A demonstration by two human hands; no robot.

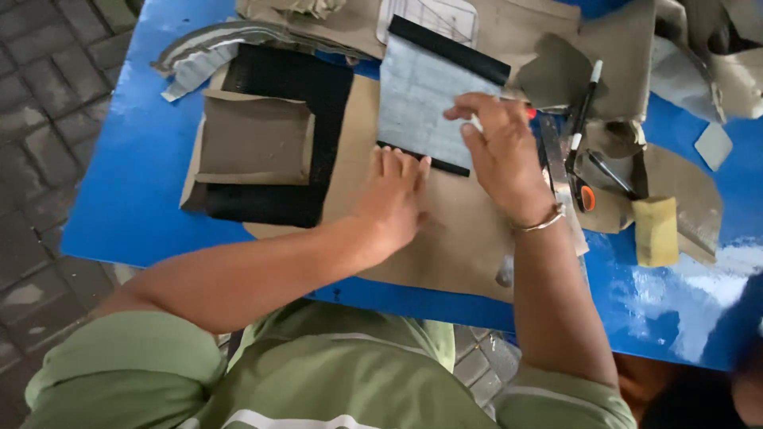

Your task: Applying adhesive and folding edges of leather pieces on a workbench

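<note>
Both forearms reach forward, converging. The left hand (391,199) lies flat, palm down, fingers together. Just beside it, the right hand (499,151) arches, fingertips pressing down, wrist bent.
</note>
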